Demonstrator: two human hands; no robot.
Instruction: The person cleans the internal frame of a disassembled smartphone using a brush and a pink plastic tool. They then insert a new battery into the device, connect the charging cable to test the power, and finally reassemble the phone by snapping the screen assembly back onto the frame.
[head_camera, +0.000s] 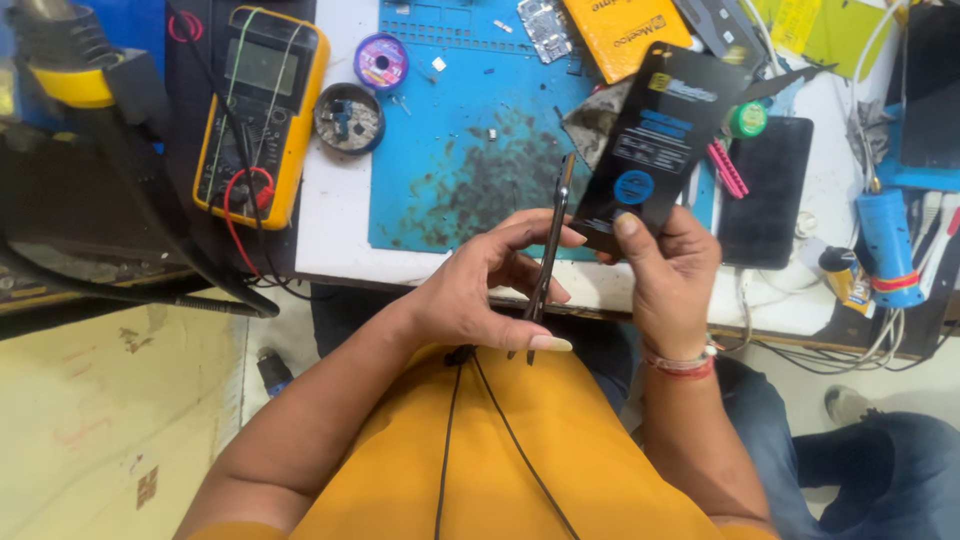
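Cluttered across the white workbench (330, 215) are a stained blue repair mat (470, 170), a yellow multimeter (262, 112), a round tin of small parts (349, 118) and a dark phone (765, 190) lying flat.

From the head camera, the left hand (480, 295) is seen curled around black tweezers (548, 262), pinched between thumb and fingers, tips pointing up. A black flat package (655, 140) is gripped at its lower edge by the right hand (670, 270), fingers closed, and is held above the mat's near edge, just beside the tweezers.

The package could be punctured by the tweezer tips if pressed hard, or dropped into the lap, since only one corner is clamped.
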